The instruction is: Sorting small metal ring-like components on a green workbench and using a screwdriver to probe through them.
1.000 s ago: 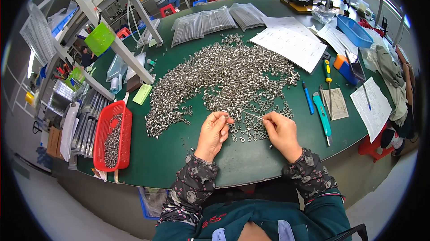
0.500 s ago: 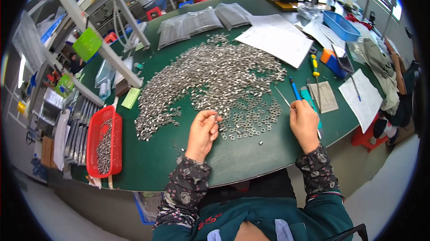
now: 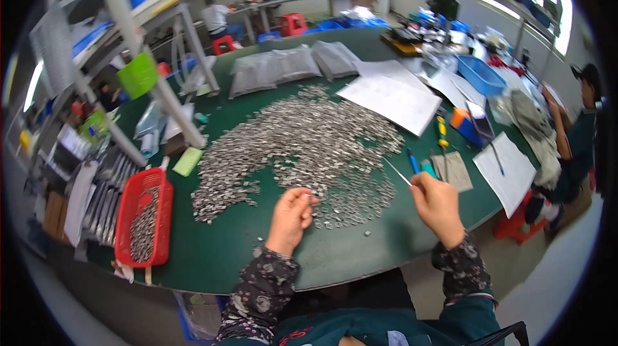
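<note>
My left hand (image 3: 291, 220) is closed in a pinch above the table's near part, a small metal nut (image 3: 313, 196) seemingly at its fingertips. In my closed right hand (image 3: 439, 209) is a thin metal rod tool (image 3: 398, 171), its slim end pointing up and left; the fingers hide its handle. Between and beyond the hands spreads a wide heap of small metal nuts (image 3: 302, 130). Along the near edge of that heap, loose nuts (image 3: 351, 201) lie flat in a thin layer. One stray nut (image 3: 367, 233) sits apart, closer to me.
A red basket (image 3: 166, 217) with metal pieces stands at the left. Filled plastic bags (image 3: 254, 72) and white paper sheets (image 3: 393, 98) lie beyond the heap. A yellow screwdriver (image 3: 442, 132), a blue pen (image 3: 412, 159) and a blue tray (image 3: 481, 75) are to the right.
The whole view has shifted, so the table appears lower. My right hand, still gripping the rod tool, now covers more of the teal tool beside it. My left hand keeps its pinch.
</note>
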`<state>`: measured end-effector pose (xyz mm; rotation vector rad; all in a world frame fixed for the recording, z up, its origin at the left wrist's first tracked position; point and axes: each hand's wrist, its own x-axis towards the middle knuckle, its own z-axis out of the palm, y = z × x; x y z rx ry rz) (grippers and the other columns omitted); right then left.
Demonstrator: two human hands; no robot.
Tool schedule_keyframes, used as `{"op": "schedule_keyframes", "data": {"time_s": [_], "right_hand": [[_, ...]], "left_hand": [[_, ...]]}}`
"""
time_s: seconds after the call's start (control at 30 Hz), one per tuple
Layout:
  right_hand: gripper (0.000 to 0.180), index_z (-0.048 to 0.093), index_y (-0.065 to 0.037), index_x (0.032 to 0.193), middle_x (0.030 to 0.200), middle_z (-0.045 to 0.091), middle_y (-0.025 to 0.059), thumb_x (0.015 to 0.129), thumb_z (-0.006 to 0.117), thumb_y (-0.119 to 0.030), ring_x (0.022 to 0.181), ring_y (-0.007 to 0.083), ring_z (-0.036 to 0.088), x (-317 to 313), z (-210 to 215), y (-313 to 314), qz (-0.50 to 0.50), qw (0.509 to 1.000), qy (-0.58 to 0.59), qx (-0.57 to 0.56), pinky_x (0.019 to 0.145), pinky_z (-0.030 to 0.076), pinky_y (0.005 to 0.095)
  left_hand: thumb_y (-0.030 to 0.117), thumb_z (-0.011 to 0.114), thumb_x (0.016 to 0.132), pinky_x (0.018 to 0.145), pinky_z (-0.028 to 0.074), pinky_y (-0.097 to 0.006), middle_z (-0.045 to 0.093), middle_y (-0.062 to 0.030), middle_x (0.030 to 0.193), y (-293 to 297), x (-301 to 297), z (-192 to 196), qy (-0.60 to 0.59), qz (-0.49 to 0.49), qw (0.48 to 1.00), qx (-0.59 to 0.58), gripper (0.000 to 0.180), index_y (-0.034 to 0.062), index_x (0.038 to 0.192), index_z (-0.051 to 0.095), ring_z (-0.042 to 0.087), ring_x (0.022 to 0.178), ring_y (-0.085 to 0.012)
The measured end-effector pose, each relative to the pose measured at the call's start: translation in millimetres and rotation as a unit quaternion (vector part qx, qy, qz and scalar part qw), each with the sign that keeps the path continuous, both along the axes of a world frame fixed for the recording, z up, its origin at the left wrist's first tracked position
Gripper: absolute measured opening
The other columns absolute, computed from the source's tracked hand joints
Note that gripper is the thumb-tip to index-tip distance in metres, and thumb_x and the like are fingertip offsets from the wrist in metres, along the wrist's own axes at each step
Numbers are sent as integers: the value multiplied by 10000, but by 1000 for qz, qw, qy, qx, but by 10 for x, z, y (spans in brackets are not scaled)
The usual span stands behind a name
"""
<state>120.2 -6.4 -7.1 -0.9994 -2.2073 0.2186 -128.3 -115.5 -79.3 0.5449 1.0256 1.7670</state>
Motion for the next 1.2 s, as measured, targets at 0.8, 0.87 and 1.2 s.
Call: {"op": "schedule_keyframes", "data": {"time_s": [0.8,0.87,1.2], "right_hand": [[158,623,-21,913,716,607,32,849,570,-156,539,62,516,-4166,2482,-320,430,814,385,-68,491,412,193],[138,619,-10,840,668,605,31,833,583,-143,518,73,525,-4423,2481,-265,423,826,367,-68,491,434,216],[298,659,-14,785,596,606,61,795,597,-305,596,152,597,-4894,2348,-62,348,910,217,-63,587,462,301]], "left_hand": [[150,502,895,499,338,-166,575,14,778,-84,254,-29,71,-125,987,71,136,59,989,542,422,580,-13],[152,504,894,484,331,-165,573,18,766,226,312,-465,72,-112,987,91,135,59,985,541,415,561,-14],[115,575,838,620,433,-221,614,-42,840,-34,434,-156,-20,-70,956,286,193,116,1030,591,556,723,-94]]}}
